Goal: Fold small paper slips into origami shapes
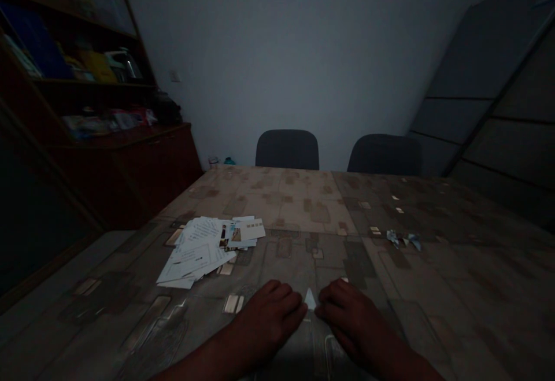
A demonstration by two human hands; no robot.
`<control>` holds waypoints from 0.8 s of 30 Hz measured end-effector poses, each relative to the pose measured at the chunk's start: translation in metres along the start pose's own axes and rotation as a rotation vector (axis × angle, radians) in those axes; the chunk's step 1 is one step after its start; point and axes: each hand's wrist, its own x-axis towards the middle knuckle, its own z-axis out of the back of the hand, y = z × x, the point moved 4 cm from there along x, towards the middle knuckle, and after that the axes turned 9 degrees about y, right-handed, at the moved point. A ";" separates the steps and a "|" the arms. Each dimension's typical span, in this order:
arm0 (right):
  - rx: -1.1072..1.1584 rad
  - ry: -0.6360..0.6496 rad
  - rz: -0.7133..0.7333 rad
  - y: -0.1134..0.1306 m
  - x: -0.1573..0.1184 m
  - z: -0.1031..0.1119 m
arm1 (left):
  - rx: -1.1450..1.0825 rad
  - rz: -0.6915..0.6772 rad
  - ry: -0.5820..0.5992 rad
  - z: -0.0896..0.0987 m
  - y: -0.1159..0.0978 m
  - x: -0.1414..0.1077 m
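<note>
A small piece of folded white paper (310,299) with a pointed top shows between my two hands, low in the head view. My left hand (277,311) has its fingers curled, the thumb and fingertips pinching the paper's left edge. On the other side, my right hand (344,311) is closed in the same way at the right edge. My fingers hide the lower part of the paper. Both hands rest close to the patterned tablecloth (286,280).
A spread pile of printed sheets and cards (195,254) lies left of my hands. Small crumpled or folded paper pieces (404,239) lie to the right. Two dark chairs (287,150) stand behind the table's far edge. A loaded shelf cabinet (121,155) is at the left.
</note>
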 end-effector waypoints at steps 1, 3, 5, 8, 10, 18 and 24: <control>-0.023 0.009 -0.007 0.000 0.000 -0.001 | -0.004 0.001 0.008 0.000 0.000 0.000; -0.066 0.024 -0.012 0.000 0.001 -0.003 | -0.021 0.020 0.015 -0.002 0.002 0.001; -0.085 0.034 -0.018 0.000 0.002 -0.005 | -0.042 0.060 0.006 -0.004 0.004 0.002; -0.064 0.049 -0.044 -0.002 0.003 -0.005 | -0.051 0.077 -0.020 -0.006 0.005 0.004; -0.047 0.043 -0.039 -0.002 0.003 -0.003 | -0.061 0.079 -0.040 -0.006 0.005 0.005; -0.083 0.030 -0.022 -0.003 0.005 -0.004 | -0.020 0.005 -0.115 -0.004 0.007 0.011; 0.038 0.007 -0.061 -0.006 0.009 -0.003 | 0.006 0.039 -0.180 -0.013 0.010 0.015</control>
